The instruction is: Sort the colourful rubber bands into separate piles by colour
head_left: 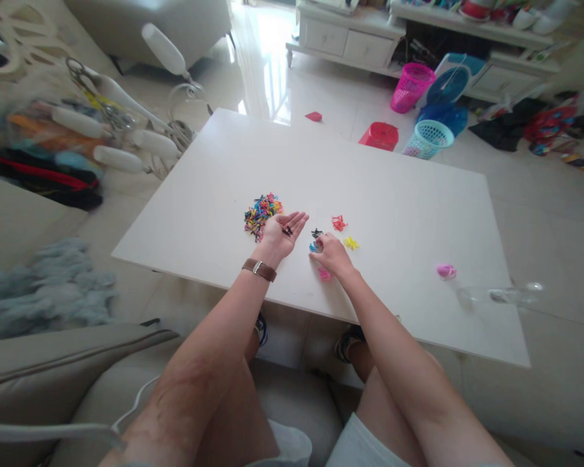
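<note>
My left hand [281, 235] is palm up with its fingers stretched out. A few small black pieces [287, 231] lie in it. Just behind it is a heap of small multicoloured pieces [261, 213], too small to name. My right hand [335, 254] reaches down at the small sorted piles, thumb and fingers curled together. What its fingertips hold, if anything, is hidden. Around it lie a black pile [316, 232], a blue pile [313, 248], a red pile [339, 223], a yellow pile [351, 243] and a pink pile [325, 274].
On the white table [409, 214] a pink item [446, 271] and a clear glass-like bottle [516, 294] lie at the right. Beyond the far edge are a red bin [380, 135], a light blue basket [429, 138] and a magenta basket [413, 86]. A lamp with white shades [163, 50] stands left.
</note>
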The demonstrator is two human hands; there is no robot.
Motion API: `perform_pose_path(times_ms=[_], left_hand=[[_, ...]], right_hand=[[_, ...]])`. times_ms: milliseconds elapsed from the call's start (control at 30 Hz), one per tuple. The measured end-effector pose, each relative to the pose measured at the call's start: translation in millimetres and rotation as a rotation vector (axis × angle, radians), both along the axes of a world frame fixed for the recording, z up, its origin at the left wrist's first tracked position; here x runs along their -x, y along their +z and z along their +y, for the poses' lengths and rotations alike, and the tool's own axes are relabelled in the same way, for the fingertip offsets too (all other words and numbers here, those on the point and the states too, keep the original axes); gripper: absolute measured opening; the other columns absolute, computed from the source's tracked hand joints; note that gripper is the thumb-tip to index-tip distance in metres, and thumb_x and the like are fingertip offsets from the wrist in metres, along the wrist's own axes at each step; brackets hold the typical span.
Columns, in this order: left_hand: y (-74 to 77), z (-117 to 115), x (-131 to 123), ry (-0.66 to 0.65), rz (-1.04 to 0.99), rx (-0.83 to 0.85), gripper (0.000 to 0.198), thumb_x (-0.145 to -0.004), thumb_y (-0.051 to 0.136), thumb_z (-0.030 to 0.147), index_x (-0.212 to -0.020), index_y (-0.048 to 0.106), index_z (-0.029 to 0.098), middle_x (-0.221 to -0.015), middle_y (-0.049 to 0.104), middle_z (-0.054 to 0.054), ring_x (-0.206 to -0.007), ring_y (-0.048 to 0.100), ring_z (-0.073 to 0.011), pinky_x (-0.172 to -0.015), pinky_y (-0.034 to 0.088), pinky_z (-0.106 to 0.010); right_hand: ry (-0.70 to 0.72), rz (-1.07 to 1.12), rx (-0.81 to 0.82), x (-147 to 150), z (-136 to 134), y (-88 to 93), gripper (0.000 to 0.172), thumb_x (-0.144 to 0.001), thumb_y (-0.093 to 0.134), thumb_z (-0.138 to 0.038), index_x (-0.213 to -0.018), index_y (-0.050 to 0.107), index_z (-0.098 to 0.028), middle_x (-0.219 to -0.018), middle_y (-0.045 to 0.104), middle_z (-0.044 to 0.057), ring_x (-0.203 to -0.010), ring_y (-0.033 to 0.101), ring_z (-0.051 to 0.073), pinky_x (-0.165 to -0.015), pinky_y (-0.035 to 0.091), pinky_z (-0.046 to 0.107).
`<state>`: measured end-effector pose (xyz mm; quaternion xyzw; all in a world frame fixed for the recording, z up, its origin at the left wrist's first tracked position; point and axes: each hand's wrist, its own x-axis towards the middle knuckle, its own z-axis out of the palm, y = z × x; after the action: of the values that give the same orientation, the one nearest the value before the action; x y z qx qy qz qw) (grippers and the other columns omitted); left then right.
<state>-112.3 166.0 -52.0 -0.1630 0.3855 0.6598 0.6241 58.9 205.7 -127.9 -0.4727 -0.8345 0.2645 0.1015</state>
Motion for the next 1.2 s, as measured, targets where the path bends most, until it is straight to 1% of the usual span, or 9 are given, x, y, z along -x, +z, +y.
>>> perform_pose_path(times_ms=[133, 367, 533, 633, 800, 933, 1000, 1100, 1200], left_hand=[[-0.9, 0, -2, -0.01, 0.012, 0.008, 0.037, -0.087, 0.047, 0.005, -0.117, 0.067, 0.006, -0.096, 0.078, -0.017, -0.102, 0.078, -0.0238, -0.081, 0.063, -0.024], [-2.3, 0, -1, -0.019, 0.008, 0.025, 0.042, -0.086, 0.047, 0.004, -0.123, 0.066, 0.008, -0.104, 0.078, -0.017, -0.103, 0.078, -0.0224, -0.082, 0.063, -0.023], [-2.0, 0, -1, -0.03, 0.017, 0.0, 0.041, -0.088, 0.046, 0.008, -0.124, 0.065, 0.007, -0.104, 0.078, -0.018, -0.102, 0.078, -0.0238, -0.082, 0.063, -0.026], [-2.1, 0, -3, -0.053, 0.02, -0.017, 0.039, -0.092, 0.046, 0.014, -0.125, 0.066, 0.006, -0.11, 0.077, -0.02, -0.105, 0.077, -0.0261, -0.084, 0.063, -0.029], [-3.4, -2, -6, -0.098, 0.026, -0.052, 0.04, -0.096, 0.045, 0.022, -0.126, 0.066, 0.006, -0.113, 0.077, -0.021, -0.107, 0.076, -0.0267, -0.086, 0.061, -0.031], [-5.2, -1, -9, -0.147, 0.038, -0.074, 0.043, -0.095, 0.043, 0.022, -0.128, 0.066, 0.006, -0.114, 0.077, -0.021, -0.102, 0.077, -0.0257, -0.087, 0.061, -0.033], [-5.7, 0, -13, -0.185, 0.048, -0.083, 0.044, -0.095, 0.043, 0.022, -0.128, 0.066, 0.003, -0.113, 0.077, -0.022, -0.097, 0.077, -0.025, -0.086, 0.06, -0.033], [-5.4, 1, -20, -0.228, 0.05, -0.092, 0.045, -0.094, 0.044, 0.02, -0.127, 0.067, 0.002, -0.113, 0.077, -0.022, -0.09, 0.076, -0.0243, -0.087, 0.059, -0.036], [-4.5, 2, -27, -0.242, 0.05, -0.107, 0.046, -0.092, 0.045, 0.016, -0.129, 0.068, 0.006, -0.111, 0.079, -0.018, -0.087, 0.075, -0.0231, -0.09, 0.059, -0.037]], right_hand=[[-0.007, -0.003, 0.02, 4, -1, -5.1, 0.008, -0.085, 0.068, -0.012, -0.091, 0.068, -0.017, -0.097, 0.066, 0.006, -0.087, 0.06, 0.019, -0.083, 0.046, 0.029], [0.02, 0.012, 0.019, 10, -2, -4.6, 0.011, -0.085, 0.062, -0.007, -0.084, 0.067, -0.017, -0.091, 0.064, 0.005, -0.085, 0.058, 0.018, -0.081, 0.044, 0.029], [0.193, 0.042, 0.073, 12, -11, 1.7, 0.011, -0.081, 0.066, -0.007, -0.081, 0.067, -0.018, -0.088, 0.063, 0.003, -0.081, 0.058, 0.016, -0.078, 0.044, 0.027], [0.236, 0.036, 0.079, 12, -14, 7.3, 0.012, -0.079, 0.07, -0.008, -0.084, 0.069, -0.018, -0.089, 0.064, 0.002, -0.081, 0.059, 0.016, -0.077, 0.045, 0.027], [0.193, 0.13, 0.042, 7, -8, 24.6, 0.009, -0.079, 0.076, -0.015, -0.084, 0.069, -0.017, -0.084, 0.064, 0.001, -0.078, 0.058, 0.015, -0.076, 0.045, 0.028], [0.062, 0.352, -0.044, 6, -7, 44.1, 0.002, -0.085, 0.071, -0.018, -0.085, 0.07, -0.017, -0.081, 0.062, 0.001, -0.074, 0.058, 0.015, -0.075, 0.047, 0.029], [0.024, 0.455, -0.046, 7, -8, 51.2, 0.007, -0.087, 0.073, -0.024, -0.089, 0.072, -0.018, -0.085, 0.063, 0.002, -0.075, 0.059, 0.015, -0.075, 0.049, 0.03], [0.006, 0.498, -0.018, 10, -12, 55.2, 0.015, -0.083, 0.079, -0.029, -0.094, 0.075, -0.019, -0.092, 0.066, 0.004, -0.077, 0.06, 0.016, -0.077, 0.051, 0.031], [0.014, 0.511, -0.002, 12, -14, 54.1, 0.015, -0.082, 0.079, -0.027, -0.096, 0.077, -0.02, -0.097, 0.067, 0.005, -0.083, 0.063, 0.018, -0.081, 0.054, 0.034]])
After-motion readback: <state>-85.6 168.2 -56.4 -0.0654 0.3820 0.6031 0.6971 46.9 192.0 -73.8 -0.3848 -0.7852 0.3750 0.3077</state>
